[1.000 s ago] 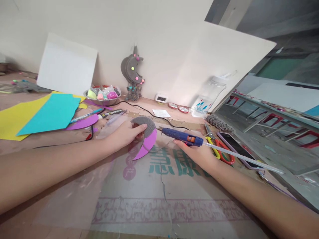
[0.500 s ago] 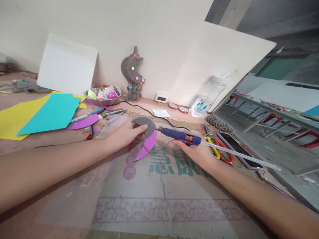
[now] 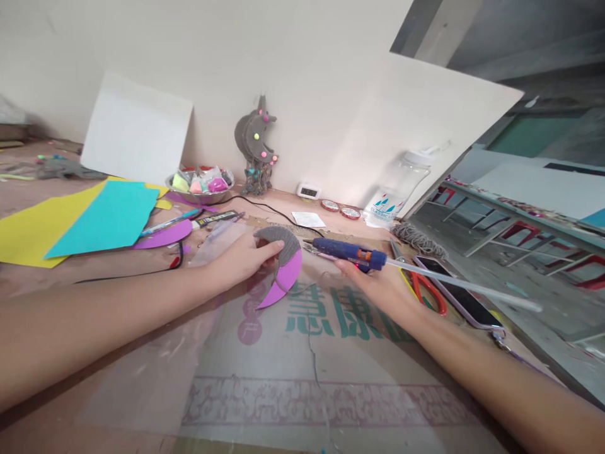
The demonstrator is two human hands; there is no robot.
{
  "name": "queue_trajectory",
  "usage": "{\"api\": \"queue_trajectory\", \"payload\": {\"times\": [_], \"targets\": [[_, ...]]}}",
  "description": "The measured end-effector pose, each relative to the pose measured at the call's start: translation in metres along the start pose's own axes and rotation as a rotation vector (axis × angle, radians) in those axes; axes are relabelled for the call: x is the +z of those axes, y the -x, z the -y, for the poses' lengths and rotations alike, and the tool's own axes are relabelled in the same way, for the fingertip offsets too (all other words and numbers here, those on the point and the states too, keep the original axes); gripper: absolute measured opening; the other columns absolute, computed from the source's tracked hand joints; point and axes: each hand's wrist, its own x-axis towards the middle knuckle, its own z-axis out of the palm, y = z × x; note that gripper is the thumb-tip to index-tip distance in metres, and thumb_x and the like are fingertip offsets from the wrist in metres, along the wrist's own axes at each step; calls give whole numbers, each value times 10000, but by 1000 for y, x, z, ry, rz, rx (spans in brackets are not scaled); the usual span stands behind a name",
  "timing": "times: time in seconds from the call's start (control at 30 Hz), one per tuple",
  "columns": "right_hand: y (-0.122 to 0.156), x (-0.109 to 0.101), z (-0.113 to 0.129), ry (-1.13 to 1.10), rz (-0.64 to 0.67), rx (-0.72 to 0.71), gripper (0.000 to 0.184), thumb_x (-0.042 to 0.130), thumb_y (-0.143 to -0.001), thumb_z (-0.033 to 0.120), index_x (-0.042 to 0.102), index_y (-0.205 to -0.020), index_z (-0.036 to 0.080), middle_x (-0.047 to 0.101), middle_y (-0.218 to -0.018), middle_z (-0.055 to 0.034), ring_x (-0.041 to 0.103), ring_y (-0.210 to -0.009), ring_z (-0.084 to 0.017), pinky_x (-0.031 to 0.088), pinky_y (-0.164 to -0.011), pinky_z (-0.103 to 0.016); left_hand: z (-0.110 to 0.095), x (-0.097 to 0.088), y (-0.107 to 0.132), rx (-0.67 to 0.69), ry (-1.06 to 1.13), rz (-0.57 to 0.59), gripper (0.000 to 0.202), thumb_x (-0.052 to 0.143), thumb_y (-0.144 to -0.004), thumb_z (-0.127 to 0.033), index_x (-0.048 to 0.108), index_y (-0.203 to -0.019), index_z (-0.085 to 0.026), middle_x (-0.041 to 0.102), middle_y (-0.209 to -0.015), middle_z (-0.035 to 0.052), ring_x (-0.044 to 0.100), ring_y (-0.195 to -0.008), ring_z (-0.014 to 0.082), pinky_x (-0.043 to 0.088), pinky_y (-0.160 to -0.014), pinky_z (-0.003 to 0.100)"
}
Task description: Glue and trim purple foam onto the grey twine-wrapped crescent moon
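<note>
Left hand (image 3: 243, 258) pinches a half-wrapped purple crescent (image 3: 290, 271); right hand (image 3: 385, 289) holds a blue glue gun (image 3: 347, 250) beside it.

The left grip is clamped on the crescent's upper left side, thumb over the grey cord wrapping (image 3: 286, 238); the right grip is closed around the glue gun, its nozzle just right of the crescent, apart from it. The upper part looks covered; the lower, purple tip is mostly bare, crossed by one strand, so roughly half the wrapping seems left. In front of the crescent, a loose grey strand (image 3: 314, 366) lies over the bench (image 3: 286, 198). Right of it, beyond the glue gun, lie scissors (image 3: 429, 295) and a phone (image 3: 458, 293); behind it stands a grey moon ornament (image 3: 254, 139), apparently complete.
</note>
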Motion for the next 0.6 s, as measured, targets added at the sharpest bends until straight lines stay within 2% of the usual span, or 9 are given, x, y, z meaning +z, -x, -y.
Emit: {"api": "queue_trajectory", "payload": {"times": [0.2,0.3,0.37,0.43,0.53,0.6], "targets": [[-22,-22,-3,78,36,-110,324,478,-837,483,622,-821,193,662,-823,-33,597,-736,-176,460,-650,-275,-1,-1,0,55,-61,-26,318,564,-743,-431,484,-599,-160,476,-548,-32,404,-481,84,296,-455,212],[-51,-26,-8,115,39,-68,378,497,-805,524,656,-865,187,667,-808,-40,595,-733,-191,462,-657,-293,2,-2,-2,76,-63,-11,311,565,-743,-428,492,-612,-156,478,-554,-32,408,-485,82,301,-459,209],[-75,-24,-14,171,-6,30,430,567,-736,557,658,-926,182,666,-749,-37,592,-681,-199,458,-628,-305,6,-3,-3,94,-49,3,299,559,-747,-433,498,-644,-160,483,-569,-34,417,-493,84,308,-465,208],[-101,-18,-21,190,-42,98,424,599,-718,534,667,-901,158,675,-762,-56,601,-700,-205,458,-659,-312,8,-3,-4,88,-50,7,297,549,-752,-445,494,-662,-168,473,-563,-41,414,-484,87,305,-460,211],[-132,-4,-35,137,-27,105,374,590,-762,438,649,-977,138,688,-925,-78,611,-795,-185,456,-730,-284,6,-2,-4,66,-68,-3,299,560,-742,-442,487,-642,-170,474,-553,-41,425,-489,95,317,-471,216],[-144,6,-44,148,-6,115,373,572,-782,416,636,-1003,122,687,-947,-84,611,-803,-176,456,-728,-271,3,-1,-3,42,-82,-20,306,565,-736,-435,493,-611,-165,487,-555,-33,436,-500,99,328,-480,219]]}}
